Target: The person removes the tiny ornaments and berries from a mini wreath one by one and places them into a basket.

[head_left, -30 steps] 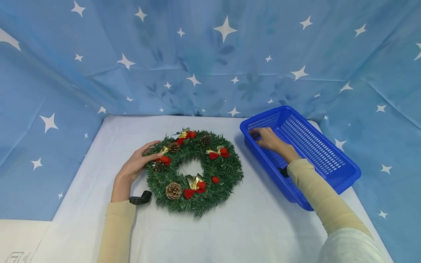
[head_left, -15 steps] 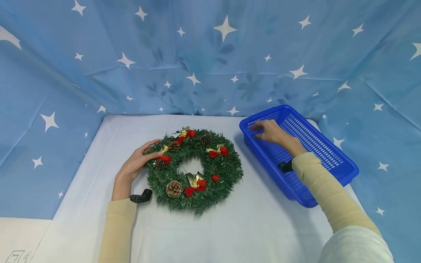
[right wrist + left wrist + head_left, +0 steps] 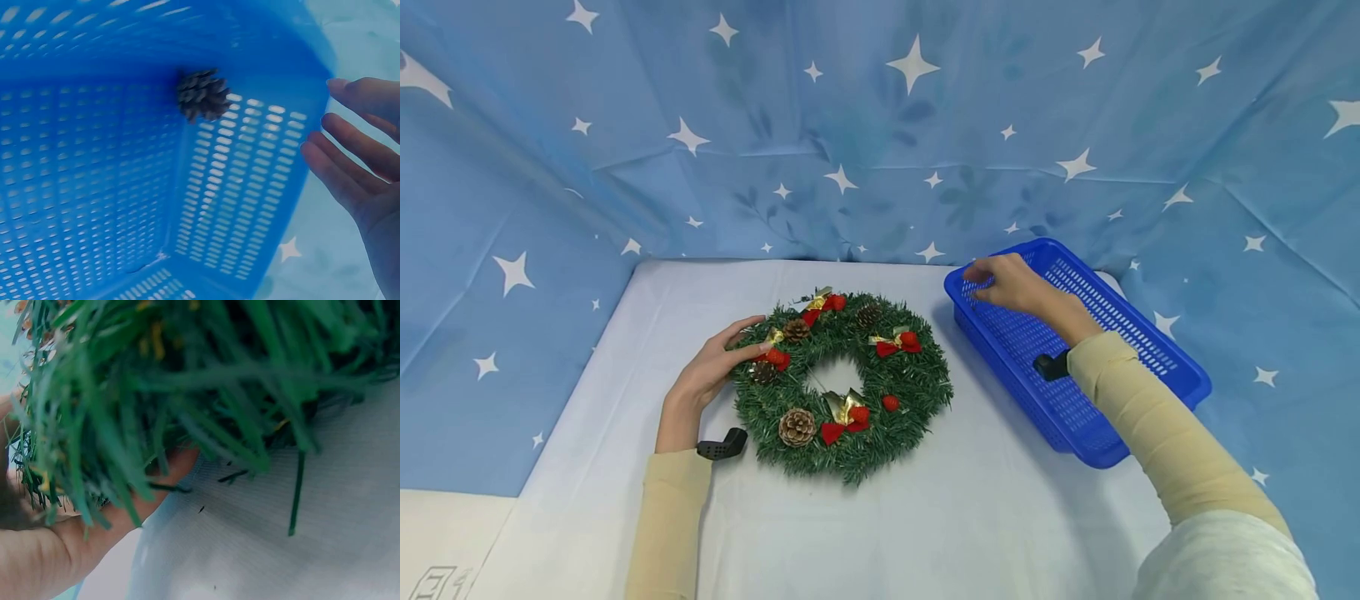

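I see the left hand (image 3: 709,367) gripping the wreath (image 3: 910,408) by its left edge on the white table (image 3: 925,542); the right hand (image 3: 1018,287), relaxed and holding nothing, is at the far end of the blue basket (image 3: 1011,396) (a pine cone (image 3: 203,96) sits inside).

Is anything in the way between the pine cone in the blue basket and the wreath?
Yes, the wall of the blue basket stands between the pine cone and the wreath. The pine cone would probably have to go up over it.
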Available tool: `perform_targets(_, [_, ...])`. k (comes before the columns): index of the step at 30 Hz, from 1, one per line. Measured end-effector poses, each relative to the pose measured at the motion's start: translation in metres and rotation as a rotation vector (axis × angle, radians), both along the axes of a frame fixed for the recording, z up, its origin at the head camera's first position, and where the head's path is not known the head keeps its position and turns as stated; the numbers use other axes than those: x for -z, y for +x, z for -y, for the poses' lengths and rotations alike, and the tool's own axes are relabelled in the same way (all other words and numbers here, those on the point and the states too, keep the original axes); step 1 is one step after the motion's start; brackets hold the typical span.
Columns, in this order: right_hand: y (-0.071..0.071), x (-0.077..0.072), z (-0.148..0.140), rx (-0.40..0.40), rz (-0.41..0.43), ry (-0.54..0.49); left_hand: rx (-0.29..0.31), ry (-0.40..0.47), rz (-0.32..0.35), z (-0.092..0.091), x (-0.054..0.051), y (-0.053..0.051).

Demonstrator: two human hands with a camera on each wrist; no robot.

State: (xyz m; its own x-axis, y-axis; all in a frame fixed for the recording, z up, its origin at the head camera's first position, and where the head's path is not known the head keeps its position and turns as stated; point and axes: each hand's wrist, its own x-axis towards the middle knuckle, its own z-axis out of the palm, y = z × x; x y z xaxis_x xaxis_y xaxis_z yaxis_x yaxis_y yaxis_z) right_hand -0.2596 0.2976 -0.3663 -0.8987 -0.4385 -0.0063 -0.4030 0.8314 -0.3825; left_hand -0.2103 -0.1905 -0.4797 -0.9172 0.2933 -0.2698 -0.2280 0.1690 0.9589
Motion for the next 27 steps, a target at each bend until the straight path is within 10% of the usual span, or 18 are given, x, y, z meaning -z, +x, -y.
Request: perform_targets(27, [-0.007, -0.008, 0.066, -0.095, 0.088, -0.086, 0.000, 0.009, 0.000, -0.001, -0.002, 0.001])
